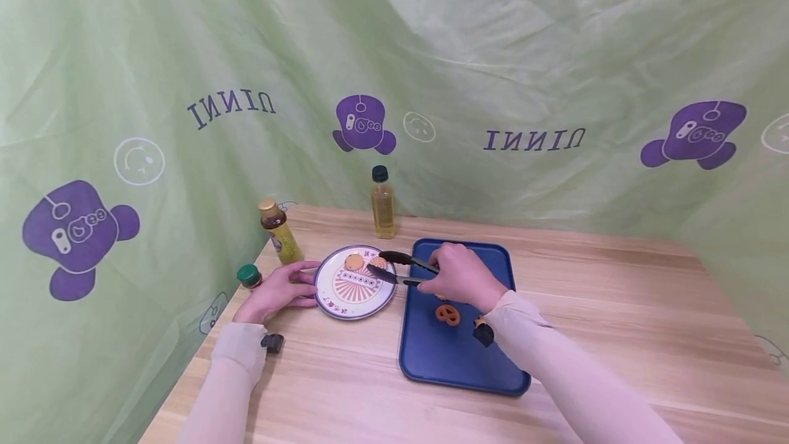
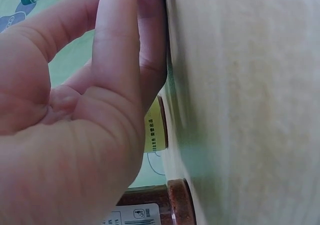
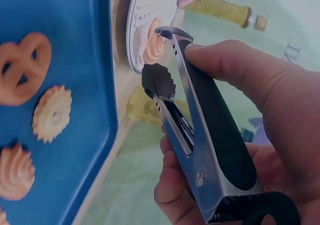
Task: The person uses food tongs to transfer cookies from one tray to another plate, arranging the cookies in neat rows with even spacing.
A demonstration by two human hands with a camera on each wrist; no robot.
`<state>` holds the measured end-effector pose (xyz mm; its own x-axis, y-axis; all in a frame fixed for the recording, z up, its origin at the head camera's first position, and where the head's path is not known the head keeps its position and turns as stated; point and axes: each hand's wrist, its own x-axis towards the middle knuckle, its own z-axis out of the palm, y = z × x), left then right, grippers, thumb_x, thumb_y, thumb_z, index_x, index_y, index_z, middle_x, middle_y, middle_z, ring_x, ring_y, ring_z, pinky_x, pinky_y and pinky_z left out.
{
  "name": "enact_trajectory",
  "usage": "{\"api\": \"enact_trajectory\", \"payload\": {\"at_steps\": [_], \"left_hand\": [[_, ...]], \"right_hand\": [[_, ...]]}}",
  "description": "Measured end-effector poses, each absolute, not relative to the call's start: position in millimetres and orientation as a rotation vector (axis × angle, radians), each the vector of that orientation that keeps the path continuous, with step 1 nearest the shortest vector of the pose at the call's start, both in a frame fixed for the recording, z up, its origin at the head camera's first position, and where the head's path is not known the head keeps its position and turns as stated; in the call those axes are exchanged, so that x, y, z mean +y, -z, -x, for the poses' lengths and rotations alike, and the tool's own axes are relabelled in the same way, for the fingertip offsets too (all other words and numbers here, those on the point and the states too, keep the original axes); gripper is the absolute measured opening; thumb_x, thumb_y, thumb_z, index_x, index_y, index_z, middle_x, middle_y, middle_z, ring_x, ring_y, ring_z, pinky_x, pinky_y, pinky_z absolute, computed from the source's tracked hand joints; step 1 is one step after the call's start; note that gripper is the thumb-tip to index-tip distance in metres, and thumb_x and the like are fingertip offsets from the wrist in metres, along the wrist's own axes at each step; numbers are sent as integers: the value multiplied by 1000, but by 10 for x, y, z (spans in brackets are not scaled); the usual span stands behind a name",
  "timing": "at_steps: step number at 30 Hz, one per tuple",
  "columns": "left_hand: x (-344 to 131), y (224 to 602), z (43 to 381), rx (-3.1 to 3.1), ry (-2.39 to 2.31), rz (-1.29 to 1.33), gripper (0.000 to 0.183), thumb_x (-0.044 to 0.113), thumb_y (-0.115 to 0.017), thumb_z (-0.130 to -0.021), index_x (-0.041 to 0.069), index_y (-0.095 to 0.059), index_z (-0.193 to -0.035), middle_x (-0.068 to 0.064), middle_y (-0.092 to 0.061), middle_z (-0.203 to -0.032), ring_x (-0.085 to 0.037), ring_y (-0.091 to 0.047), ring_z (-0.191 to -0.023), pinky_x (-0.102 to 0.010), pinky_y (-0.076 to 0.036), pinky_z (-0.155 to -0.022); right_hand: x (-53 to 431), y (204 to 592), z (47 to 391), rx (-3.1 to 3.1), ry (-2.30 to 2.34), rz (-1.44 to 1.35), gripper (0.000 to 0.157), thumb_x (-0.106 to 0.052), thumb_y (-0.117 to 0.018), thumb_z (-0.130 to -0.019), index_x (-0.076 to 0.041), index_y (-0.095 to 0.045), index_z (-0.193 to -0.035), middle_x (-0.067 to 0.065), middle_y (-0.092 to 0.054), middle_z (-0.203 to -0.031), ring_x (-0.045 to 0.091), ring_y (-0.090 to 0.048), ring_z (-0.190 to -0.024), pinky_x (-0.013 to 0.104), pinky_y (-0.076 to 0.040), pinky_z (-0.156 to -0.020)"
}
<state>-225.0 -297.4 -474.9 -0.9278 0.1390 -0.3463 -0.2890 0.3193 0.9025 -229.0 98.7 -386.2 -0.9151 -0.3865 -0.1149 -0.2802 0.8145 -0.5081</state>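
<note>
My right hand (image 1: 464, 277) grips black-and-metal tongs (image 3: 215, 120), thumb along one arm and fingers wrapped round the other. The tongs' scalloped tips stand apart over the right side of a white patterned plate (image 1: 357, 301), right by a swirl cookie (image 3: 154, 47). Beside it on the plate lies a round cookie (image 1: 354, 262). At the plate's left rim, my left hand (image 1: 286, 290) touches the edge with its fingers extended. Under my right wrist is a blue tray (image 1: 446, 362) bearing a pretzel (image 1: 447, 315), a scalloped round cookie (image 3: 52, 114) and another swirl cookie (image 3: 16, 172).
Behind my left hand stand a green-capped jar (image 1: 249, 275) and a yellow-labelled bottle (image 1: 283, 238). An oil bottle (image 1: 383, 207) with a dark cap stands at the back of the wooden table (image 1: 616, 307). Green printed cloth (image 1: 468, 33) hangs round the back and sides.
</note>
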Motion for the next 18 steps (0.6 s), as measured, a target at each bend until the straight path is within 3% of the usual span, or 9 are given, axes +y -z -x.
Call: {"api": "enact_trajectory", "payload": {"at_steps": [3,13,18], "left_hand": [[-2969,4743,2248,2228,-1644,141,71,-4,-70,-106,3,-42,-170,-25,-61,-137,-20,-80,-97,-34,-74,-91],[-2960,4693,2232,2223,-1647,123,72,-4,-71,-105,1,-40,-170,-26,-60,-137,-19,-79,-96,-34,-74,-90],[-2951,4690,2216,2224,-1644,114,72,-4,-70,-106,1,-40,-171,-27,-60,-138,-20,-79,-96,-34,-75,-90]], "right_hand": [[888,3897,2314,2790,725,519,28,-28,-93,-93,-5,-81,-101,1,-62,-72,15,-55,-57,28,-43,-56],[710,3953,2324,2883,649,582,33,-29,-96,-89,-8,-71,-85,7,-57,-82,19,-50,-63,30,-36,-55],[661,3942,2327,2895,632,574,34,-28,-96,-89,-10,-68,-87,6,-56,-82,20,-51,-65,31,-36,-56]]}}
